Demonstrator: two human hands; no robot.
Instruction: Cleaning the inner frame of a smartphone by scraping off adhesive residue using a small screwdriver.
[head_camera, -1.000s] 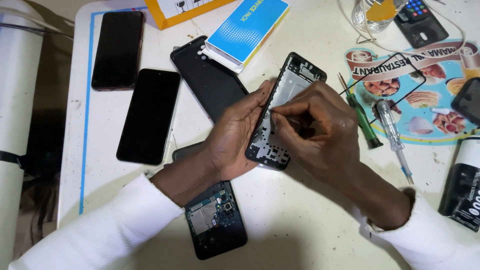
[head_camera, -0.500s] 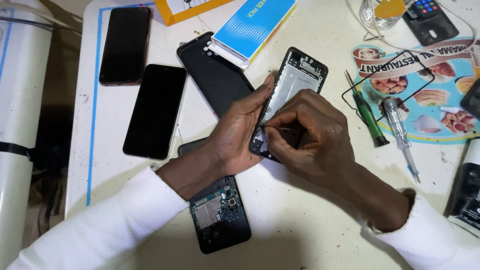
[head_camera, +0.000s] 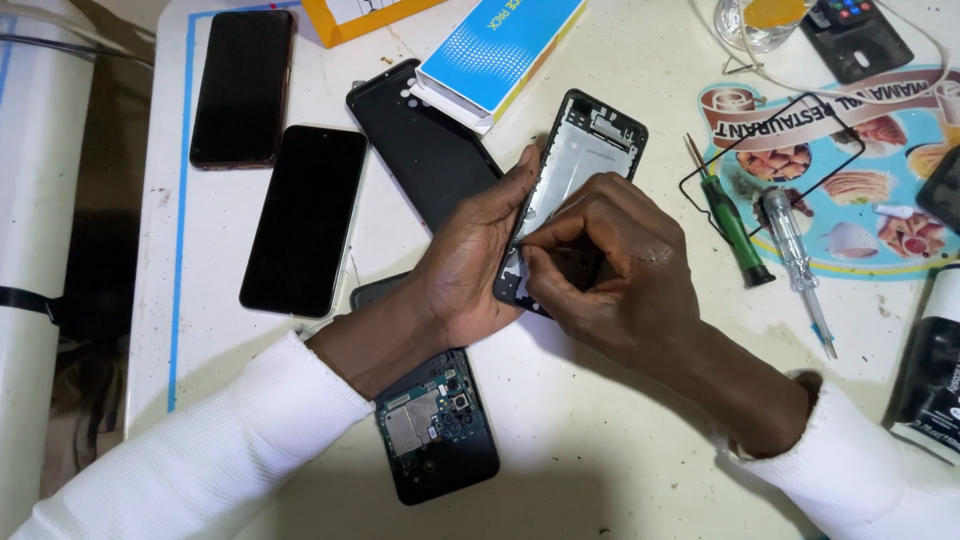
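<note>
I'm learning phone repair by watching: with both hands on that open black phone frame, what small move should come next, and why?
Probably a gentle pull with the right hand, whose pinched fingertips sit at the left edge of the open black phone frame. The left hand already steadies that edge against the white table. What the fingertips grip is too small to tell.

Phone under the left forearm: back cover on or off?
Off. The phone lies on the table with circuit board, metal shield and camera module exposed. The left hand and right hand work on a separate frame.
</note>
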